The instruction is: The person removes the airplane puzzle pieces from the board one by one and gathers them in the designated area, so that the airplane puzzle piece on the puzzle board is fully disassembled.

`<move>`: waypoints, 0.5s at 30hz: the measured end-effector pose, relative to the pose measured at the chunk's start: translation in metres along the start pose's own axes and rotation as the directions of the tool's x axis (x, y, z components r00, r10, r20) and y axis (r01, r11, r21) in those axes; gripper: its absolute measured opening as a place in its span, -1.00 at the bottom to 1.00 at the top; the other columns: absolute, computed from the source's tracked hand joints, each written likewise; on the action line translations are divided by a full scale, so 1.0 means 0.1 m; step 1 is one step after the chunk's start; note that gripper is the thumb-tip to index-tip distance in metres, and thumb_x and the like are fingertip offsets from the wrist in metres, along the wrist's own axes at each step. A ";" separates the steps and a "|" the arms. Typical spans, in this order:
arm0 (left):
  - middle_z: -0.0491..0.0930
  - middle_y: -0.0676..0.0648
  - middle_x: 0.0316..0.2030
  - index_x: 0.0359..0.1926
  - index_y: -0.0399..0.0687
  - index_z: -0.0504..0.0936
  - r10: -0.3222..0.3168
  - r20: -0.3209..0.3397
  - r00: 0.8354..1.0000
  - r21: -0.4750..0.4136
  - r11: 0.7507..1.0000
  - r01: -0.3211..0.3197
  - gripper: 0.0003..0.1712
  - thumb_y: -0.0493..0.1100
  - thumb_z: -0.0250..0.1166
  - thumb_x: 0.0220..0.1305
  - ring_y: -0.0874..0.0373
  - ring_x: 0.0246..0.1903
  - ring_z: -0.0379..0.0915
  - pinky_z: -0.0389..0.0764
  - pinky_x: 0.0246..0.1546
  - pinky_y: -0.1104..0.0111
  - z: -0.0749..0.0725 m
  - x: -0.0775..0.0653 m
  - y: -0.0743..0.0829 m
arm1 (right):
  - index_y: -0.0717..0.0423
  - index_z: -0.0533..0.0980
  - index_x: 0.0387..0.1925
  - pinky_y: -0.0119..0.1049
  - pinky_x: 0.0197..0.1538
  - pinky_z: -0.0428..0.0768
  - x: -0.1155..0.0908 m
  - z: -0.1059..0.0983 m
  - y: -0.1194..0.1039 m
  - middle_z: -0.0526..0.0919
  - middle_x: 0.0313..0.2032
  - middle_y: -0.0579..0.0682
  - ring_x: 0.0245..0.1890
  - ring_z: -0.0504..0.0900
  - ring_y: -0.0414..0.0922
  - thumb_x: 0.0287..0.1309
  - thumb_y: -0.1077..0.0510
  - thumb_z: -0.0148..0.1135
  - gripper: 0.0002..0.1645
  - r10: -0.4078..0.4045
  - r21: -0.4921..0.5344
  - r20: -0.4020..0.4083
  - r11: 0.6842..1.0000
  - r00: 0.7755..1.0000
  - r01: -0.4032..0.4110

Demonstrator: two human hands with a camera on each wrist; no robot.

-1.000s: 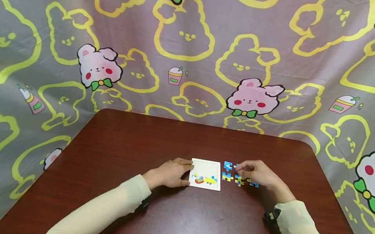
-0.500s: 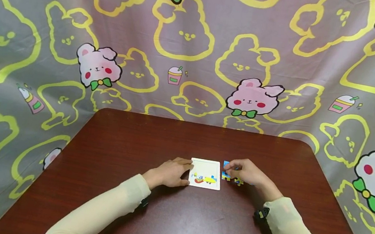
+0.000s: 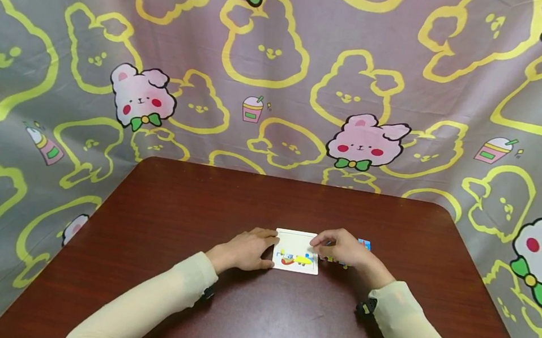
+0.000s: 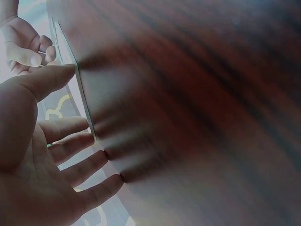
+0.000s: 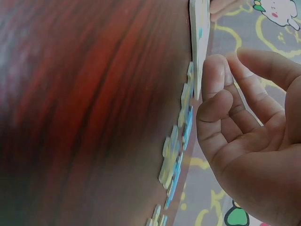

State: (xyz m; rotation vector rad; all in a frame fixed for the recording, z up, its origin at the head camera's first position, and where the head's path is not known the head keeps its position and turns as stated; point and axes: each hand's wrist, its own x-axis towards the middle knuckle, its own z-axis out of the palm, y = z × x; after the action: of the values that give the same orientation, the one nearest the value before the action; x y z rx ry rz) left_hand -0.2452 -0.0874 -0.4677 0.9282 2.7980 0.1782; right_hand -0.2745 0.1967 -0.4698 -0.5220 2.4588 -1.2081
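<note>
A white puzzle tray (image 3: 294, 242) lies on the table, with printed or fitted picture parts in yellow, red and blue along its near side. My left hand (image 3: 247, 249) steadies the tray's left edge, thumb and fingertips against it and fingers spread. Over the tray's right edge, my right hand (image 3: 340, 245) has thumb and forefinger brought together in a pinch on a small puzzle piece, almost wholly hidden by the fingertips. Loose puzzle pieces (image 5: 170, 157) in blue and yellow lie flat beside the tray, partly under the right hand in the head view.
The dark red-brown wooden table (image 3: 205, 200) extends around the tray. Behind it and at both sides hangs a grey curtain (image 3: 279, 107) with yellow outlines and pink rabbits. Each sleeved forearm has a dark device at the wrist.
My right hand has moved left from above the loose pieces to the tray's right edge, uncovering a blue piece at the right. The left hand and tray stay in place.
</note>
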 end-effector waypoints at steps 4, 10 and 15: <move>0.28 -0.11 0.47 0.42 -0.06 0.39 -0.001 -0.001 1.000 -0.006 1.000 0.001 -0.24 0.17 0.29 0.31 -0.07 0.45 0.20 0.45 0.31 -0.01 -0.01 0.00 0.00 | 0.12 0.69 -0.14 -0.35 -0.57 0.41 0.03 0.05 0.00 0.70 -0.47 0.00 -0.60 0.53 -0.09 0.23 0.22 0.29 -0.82 0.011 -0.001 0.016 1.000 1.000 -0.011; 0.28 -0.11 0.47 0.43 -0.08 0.37 -0.008 0.002 1.000 -0.006 1.000 0.008 -0.21 0.18 0.29 0.31 -0.06 0.46 0.19 0.44 0.32 0.01 -0.02 -0.01 0.00 | 0.14 0.69 -0.15 -0.37 -0.55 0.43 0.06 0.12 -0.04 0.72 -0.44 -0.01 -0.56 0.53 -0.16 0.21 0.24 0.28 -0.81 -0.016 -0.008 0.014 1.000 1.000 0.017; 0.27 -0.12 0.48 0.43 -0.09 0.36 -0.008 0.004 1.000 -0.021 1.000 0.008 -0.21 0.17 0.29 0.31 -0.07 0.46 0.19 0.43 0.33 0.01 -0.03 0.00 0.01 | 0.19 0.68 -0.14 -0.41 -0.55 0.42 0.10 0.18 -0.08 0.75 -0.36 0.06 -0.59 0.48 -0.23 0.17 0.29 0.28 -0.79 -0.047 0.008 0.024 0.999 0.999 0.047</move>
State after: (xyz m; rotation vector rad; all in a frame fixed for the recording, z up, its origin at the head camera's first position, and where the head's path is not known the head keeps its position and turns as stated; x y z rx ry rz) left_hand -0.2452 -0.0873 -0.4651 0.9112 2.7908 0.2043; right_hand -0.2737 0.1750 -0.4752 -0.5919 2.4337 -1.2209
